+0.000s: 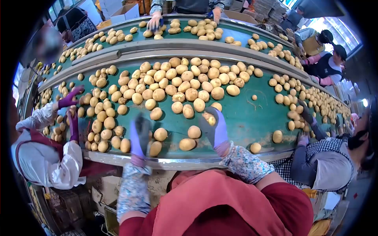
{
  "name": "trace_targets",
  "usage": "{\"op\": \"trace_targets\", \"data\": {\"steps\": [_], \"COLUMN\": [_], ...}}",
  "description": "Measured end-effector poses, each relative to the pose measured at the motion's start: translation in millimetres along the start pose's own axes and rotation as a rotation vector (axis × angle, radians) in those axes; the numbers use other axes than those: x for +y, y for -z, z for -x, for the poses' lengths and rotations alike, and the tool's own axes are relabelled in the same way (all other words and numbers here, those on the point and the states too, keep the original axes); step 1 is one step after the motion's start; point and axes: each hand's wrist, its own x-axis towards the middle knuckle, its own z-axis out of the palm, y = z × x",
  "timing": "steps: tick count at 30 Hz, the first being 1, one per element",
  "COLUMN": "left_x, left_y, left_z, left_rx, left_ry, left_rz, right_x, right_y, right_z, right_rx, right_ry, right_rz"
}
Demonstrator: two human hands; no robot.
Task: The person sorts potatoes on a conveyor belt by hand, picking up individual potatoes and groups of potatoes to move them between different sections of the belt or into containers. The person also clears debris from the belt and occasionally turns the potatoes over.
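My right hand [215, 128], in a purple and dark grey glove, is closed on a potato [209, 118] with a patchy skin, just above the green conveyor belt [244, 114]. My left hand [140, 135], gloved the same way, is over the belt near its front edge. Motion smears its fingers, so whether they grip anything cannot be made out. Close to its right side lie a potato [160, 134] and another potato [155, 148]. Between my hands rest two more, an upper potato [194, 131] and a lower potato [187, 144]. A broad group of potatoes [191, 94] spreads beyond both hands.
A metal rail [189, 162] borders the belt in front of me. Co-workers' gloved hands reach in from the left [71, 98] and right [307, 114]. Past a metal divider [177, 48], a second belt [138, 36] carries potatoes, with another person's hands [156, 21] over it.
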Motion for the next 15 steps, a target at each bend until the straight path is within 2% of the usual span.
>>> {"op": "trace_targets", "data": {"steps": [1,3,4,5,6,8,9,11,14,15], "left_x": [-1.7,-14.3,-15.3,-13.9,-10.0,-3.4,0.1,12.5,17.8,19.1], "left_y": [-19.9,-47.9,-49.3,-38.4,-27.5,-6.6,4.0,17.1,19.0,16.7], "left_z": [11.9,32.5,40.7,45.4,49.8,59.8,65.0,72.8,75.8,74.3], "left_rx": [-0.153,-0.357,-0.374,-0.377,-0.386,-0.333,-0.239,-0.129,-0.080,-0.057], "left_ry": [0.049,0.133,0.123,0.095,0.068,0.429,0.604,0.721,0.671,0.647], "left_rz": [0.366,1.015,1.016,0.660,0.304,0.890,1.159,1.424,1.355,1.285], "right_x": [-6.2,-1.8,-2.6,-3.6,-17.6,-5.0,30.2,98.3,141.1,127.5], "right_y": [-11.9,-25.3,-26.5,-27.3,-13.6,19.2,55.4,126.6,221.3,219.8], "right_z": [-1.3,1.3,-0.9,-6.2,-29.0,-76.4,-116.1,-193.5,-240.9,-241.3], "right_rx": [0.045,-0.347,-0.354,-0.361,-0.391,-0.121,-0.011,0.342,0.273,0.202], "right_ry": [-0.057,0.143,0.320,0.495,0.447,0.402,0.182,-0.159,-0.229,-0.208], "right_rz": [-0.109,0.101,0.277,0.451,0.430,0.532,0.336,-0.198,0.916,1.231]}}
